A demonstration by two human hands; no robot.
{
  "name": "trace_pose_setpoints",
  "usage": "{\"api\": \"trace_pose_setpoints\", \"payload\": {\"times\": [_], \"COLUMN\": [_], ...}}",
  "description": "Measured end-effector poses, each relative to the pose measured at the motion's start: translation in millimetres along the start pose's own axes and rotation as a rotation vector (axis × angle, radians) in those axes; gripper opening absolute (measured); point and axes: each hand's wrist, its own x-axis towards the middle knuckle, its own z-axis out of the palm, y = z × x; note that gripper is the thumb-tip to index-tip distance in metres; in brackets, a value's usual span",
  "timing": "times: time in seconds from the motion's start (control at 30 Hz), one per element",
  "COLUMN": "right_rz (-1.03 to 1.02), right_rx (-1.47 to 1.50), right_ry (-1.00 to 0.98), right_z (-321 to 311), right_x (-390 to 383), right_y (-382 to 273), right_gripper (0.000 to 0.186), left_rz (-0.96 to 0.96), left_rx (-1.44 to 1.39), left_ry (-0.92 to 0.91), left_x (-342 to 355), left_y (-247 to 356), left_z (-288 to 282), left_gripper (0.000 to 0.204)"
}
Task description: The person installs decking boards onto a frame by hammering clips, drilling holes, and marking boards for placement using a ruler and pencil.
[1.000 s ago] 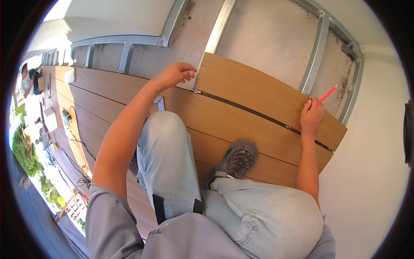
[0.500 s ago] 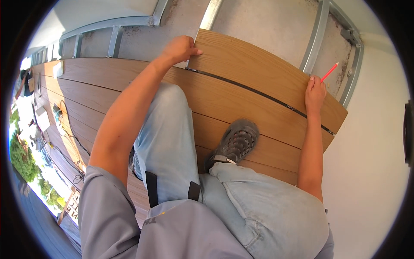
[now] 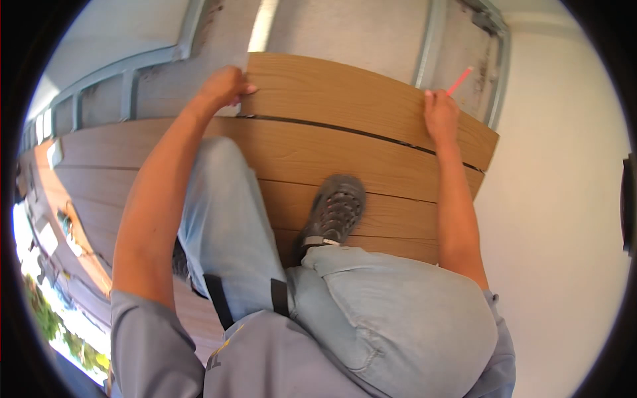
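Observation:
A short brown wood-grain deck board point(image 3: 332, 87) lies across the metal framing, beyond the boards laid in front of me. My left hand point(image 3: 225, 87) is closed at its left end, thumb against the end edge. Around a red pencil point(image 3: 460, 81) my right hand point(image 3: 442, 121) is closed, with its fingertips at the board's far edge, toward the right end. A narrow dark gap separates this board from the neighbouring deck board point(image 3: 371, 156).
My dark clog point(image 3: 337, 202) stands on the laid boards between my arms. Grey metal joists point(image 3: 431, 43) cross a concrete floor point(image 3: 352, 33) beyond. A pale wall point(image 3: 557, 199) rises close on the right. Tools and cords are blurred at far left.
My view has turned, so the scene sits further left in the picture. Both hands keep about the same places on the board, and the pencil stays in the right one.

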Motion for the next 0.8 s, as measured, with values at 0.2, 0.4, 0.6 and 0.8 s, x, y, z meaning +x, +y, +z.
{"api": "trace_pose_setpoints", "payload": {"times": [0.2, 0.4, 0.6, 0.8], "right_rz": [0.075, 0.16, 0.165, 0.168], "right_rx": [0.033, 0.074, 0.092, 0.105], "right_ry": [0.008, -0.102, -0.104, -0.109], "right_z": [15.3, -2.9, 5.0, 2.1], "right_x": [7.5, 10.0, 3.1, 6.8], "right_y": [-13.1, 4.5, 11.8, 8.1], "right_gripper": [0.029, 0.038, 0.047, 0.045], "left_rz": [0.107, 0.052, 0.039, 0.013], "left_rx": [-0.174, -0.136, -0.099, -0.087], "left_ry": [0.071, 0.062, 0.009, 0.056], "left_x": [-8.5, 1.9, 2.9, -3.3], "left_y": [-33.6, -34.0, -34.8, -36.0], "left_z": [-1.8, 2.2, -5.0, -0.8], "left_gripper": [0.034, 0.03, 0.029, 0.027]}}
